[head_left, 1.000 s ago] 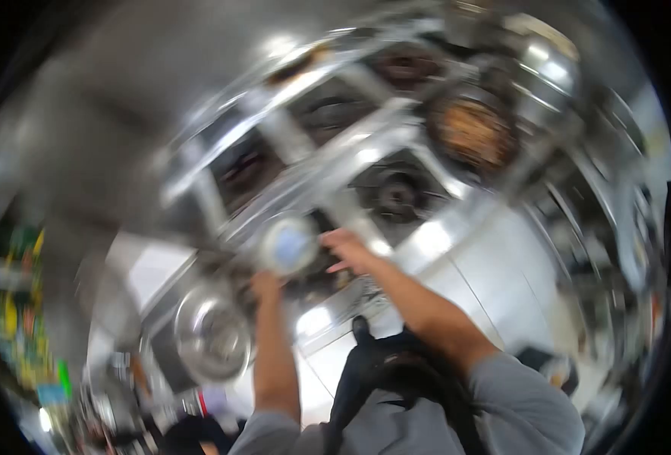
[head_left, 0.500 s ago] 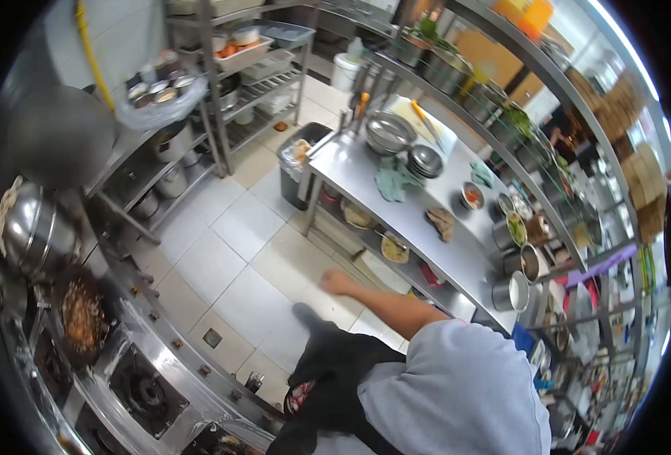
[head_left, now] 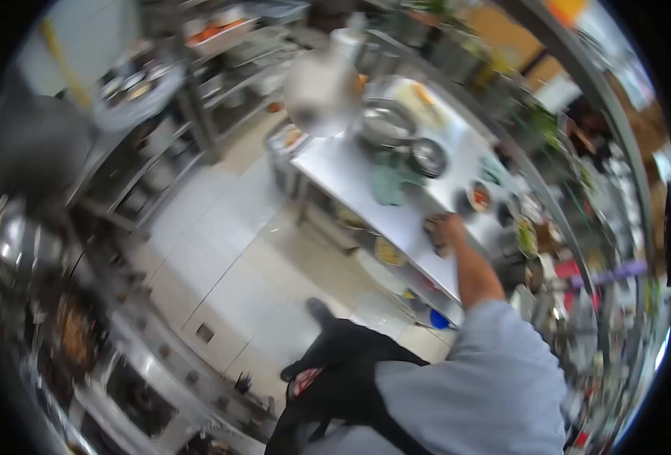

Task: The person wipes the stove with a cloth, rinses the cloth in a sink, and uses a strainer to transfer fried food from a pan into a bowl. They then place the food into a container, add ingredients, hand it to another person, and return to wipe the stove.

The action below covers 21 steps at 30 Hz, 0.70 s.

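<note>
My right hand (head_left: 451,226) is on a crumpled brown cloth (head_left: 433,233) on the steel worktable (head_left: 331,165). Its fingers look closed over the cloth, though motion blurs them. Farther back on the same table lies a green cloth (head_left: 387,182), beside a stack of small metal bowls (head_left: 428,158) and a larger metal bowl (head_left: 388,123). A small bowl of red food (head_left: 479,199) stands just beyond my right hand. My left hand is out of view.
A stove with a dark wok (head_left: 77,330) runs along the lower left. Metal shelves (head_left: 206,114) stand at the back left. Above the worktable, an overhead rack (head_left: 559,42) carries several pots. Pale tiles (head_left: 252,262) cover the floor between stove and table.
My right hand has moved from over the floor to the brown cloth on the worktable and taken hold of it. The view has shifted slightly and blurred.
</note>
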Each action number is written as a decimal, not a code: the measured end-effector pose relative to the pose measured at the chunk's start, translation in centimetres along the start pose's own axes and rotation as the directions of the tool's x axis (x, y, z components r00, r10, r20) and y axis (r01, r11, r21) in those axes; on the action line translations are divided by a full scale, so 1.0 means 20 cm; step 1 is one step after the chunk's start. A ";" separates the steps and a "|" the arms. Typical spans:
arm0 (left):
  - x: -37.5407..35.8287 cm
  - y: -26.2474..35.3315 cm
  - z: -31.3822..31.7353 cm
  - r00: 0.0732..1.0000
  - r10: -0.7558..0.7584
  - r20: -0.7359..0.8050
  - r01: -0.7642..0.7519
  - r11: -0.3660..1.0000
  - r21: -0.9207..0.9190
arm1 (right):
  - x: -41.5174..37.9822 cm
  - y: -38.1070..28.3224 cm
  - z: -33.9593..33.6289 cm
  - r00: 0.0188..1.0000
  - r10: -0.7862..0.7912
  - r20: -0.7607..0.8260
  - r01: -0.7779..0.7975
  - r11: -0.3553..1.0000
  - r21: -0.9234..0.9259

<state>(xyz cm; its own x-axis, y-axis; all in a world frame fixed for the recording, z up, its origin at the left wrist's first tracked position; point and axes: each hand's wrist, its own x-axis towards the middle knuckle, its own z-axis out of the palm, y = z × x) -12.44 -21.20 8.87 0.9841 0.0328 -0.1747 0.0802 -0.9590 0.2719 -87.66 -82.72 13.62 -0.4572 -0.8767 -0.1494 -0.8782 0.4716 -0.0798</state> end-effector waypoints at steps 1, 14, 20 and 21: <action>-0.01 -0.13 -0.06 0.998 -0.062 -0.012 0.062 0.998 -0.002 | 0.11 0.11 0.09 0.940 -0.342 -0.009 0.338 0.933 -0.125; -0.81 1.35 0.02 0.653 0.713 0.256 -0.309 0.559 -0.770 | -1.26 -1.55 -0.17 -0.092 -0.970 0.226 0.599 0.128 0.790; -0.93 1.69 -0.07 0.599 0.757 0.262 -0.347 0.540 -0.766 | -1.60 -1.93 -0.32 -0.160 -0.984 -0.076 0.473 -0.144 0.869; -0.92 1.69 -0.12 0.599 0.759 0.255 -0.353 0.537 -0.766 | -1.59 -1.94 -0.30 -0.161 -0.981 -0.108 0.379 -0.163 0.911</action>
<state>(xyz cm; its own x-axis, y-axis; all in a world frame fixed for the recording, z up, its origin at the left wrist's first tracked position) -27.54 -53.60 23.55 0.6098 -0.7801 -0.1401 -0.1828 -0.3104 0.9329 -39.83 -73.69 27.46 0.9199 -0.3318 0.2089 0.0973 -0.3230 -0.9414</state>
